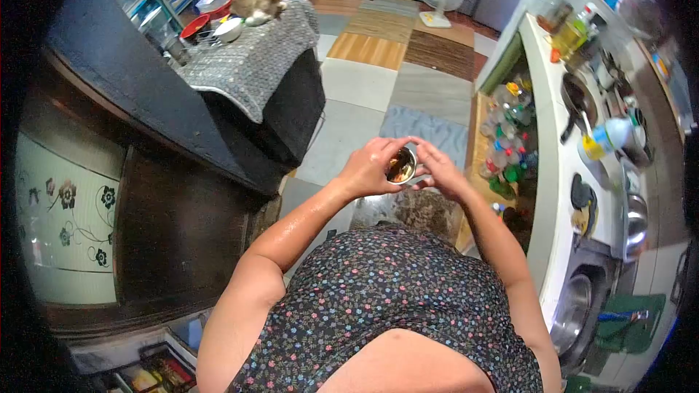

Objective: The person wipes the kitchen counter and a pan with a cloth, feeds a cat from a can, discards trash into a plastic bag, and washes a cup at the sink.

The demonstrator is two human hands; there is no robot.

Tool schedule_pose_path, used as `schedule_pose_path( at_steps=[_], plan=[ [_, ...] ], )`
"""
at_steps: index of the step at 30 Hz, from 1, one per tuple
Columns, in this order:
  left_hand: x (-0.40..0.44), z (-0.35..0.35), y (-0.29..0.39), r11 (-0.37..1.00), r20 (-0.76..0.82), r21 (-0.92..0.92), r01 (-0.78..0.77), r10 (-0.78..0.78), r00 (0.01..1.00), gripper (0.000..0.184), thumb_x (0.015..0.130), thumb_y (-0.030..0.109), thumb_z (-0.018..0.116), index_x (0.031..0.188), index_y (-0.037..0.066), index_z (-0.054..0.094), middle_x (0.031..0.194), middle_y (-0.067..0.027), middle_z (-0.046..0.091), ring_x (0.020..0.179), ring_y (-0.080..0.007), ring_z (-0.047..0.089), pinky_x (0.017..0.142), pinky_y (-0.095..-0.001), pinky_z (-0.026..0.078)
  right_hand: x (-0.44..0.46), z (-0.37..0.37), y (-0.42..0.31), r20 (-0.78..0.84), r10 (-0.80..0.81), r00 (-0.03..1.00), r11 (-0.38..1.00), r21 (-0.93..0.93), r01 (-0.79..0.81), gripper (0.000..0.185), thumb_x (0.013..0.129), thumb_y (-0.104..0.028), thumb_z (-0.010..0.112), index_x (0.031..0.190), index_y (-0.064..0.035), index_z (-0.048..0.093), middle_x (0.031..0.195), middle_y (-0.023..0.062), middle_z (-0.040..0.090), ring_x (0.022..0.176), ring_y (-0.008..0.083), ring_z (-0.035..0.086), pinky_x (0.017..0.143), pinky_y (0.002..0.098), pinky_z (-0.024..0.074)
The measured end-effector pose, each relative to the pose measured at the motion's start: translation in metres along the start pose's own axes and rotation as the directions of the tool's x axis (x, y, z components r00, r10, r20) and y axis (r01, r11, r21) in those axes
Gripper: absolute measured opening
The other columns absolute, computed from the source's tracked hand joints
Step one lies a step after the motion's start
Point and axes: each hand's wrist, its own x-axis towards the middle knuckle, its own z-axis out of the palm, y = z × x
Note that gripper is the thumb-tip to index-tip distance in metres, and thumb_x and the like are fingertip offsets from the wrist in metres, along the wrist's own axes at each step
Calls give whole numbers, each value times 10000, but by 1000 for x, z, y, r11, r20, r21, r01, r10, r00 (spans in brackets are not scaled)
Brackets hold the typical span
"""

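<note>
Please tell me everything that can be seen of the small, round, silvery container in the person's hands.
The small, round, silvery container looks metallic, with a pale, shiny rim and a brownish interior showing golden glints; its contents, if any, are unclear. Its open mouth faces the camera. It is held aloft: the bare left hand grips one side, while the bare right hand curves near the opposite side, perhaps touching.

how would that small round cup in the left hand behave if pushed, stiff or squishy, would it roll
The small round cup is probably stiff, its mouth looking undented in the left hand. It may be slippery, since the left forearm glistens as if wet. On its side, it would likely roll, being round.
</note>
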Motion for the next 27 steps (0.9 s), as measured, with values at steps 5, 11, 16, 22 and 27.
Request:
schedule_pose_path(
  at_steps=[5, 11, 16, 22, 27],
  plan=[
    [-8, -42, -36, 995, -9, 101, -7, 8, 1000, 849, 536, 315, 747, 1265, 161, 341, 1191, -81, 451, 1076, -278, 458, 826, -384, 445, 74, 32, 22, 18, -28, 999, 997, 68, 27, 369, 852, -193, 505, 1188, -54, 446, 896, 67, 577, 671, 123, 566, 547, 257, 504],
    [-14, -64, -68, 995, 68, -52, 85, -81, 994, 709, 702, 278, 643, 1297, 148, 281, 1095, -109, 532, 767, -281, 593, 667, -382, 484, 121, 65, 7, 25, -11, 1000, 995, 98, 8, 344, 866, -171, 477, 1174, -23, 445, 910, 69, 576, 687, 109, 561, 586, 261, 512],
    [5, -66, -99, 985, -17, -7, 170, -170, 985, 641, 741, 91, 506, 1313, 147, 223, 907, -131, 577, 737, -317, 577, 604, -407, 469, 167, 61, 13, 126, 9, 992, 999, 50, -15, 372, 858, -110, 472, 1220, -52, 407, 851, 51, 546, 608, 88, 494, 588, 273, 494],
    [52, -68, -149, 972, -129, -54, 227, -232, 964, 595, 744, 119, 559, 1279, 108, 298, 872, -119, 580, 685, -266, 586, 609, -357, 480, 224, 49, -18, 204, 7, 979, 1000, 24, -12, 469, 834, -62, 489, 1277, -101, 339, 816, 59, 540, 646, 113, 523, 577, 284, 493],
    [119, -83, -181, 946, -78, -40, 322, -325, 943, 566, 769, 211, 586, 1259, 101, 326, 856, -117, 579, 684, -229, 592, 616, -326, 485, 297, 20, -51, 350, -18, 937, 1000, -15, 25, 472, 838, -57, 473, 1284, -95, 322, 873, 62, 548, 768, 146, 549, 645, 286, 494]
  ],
)
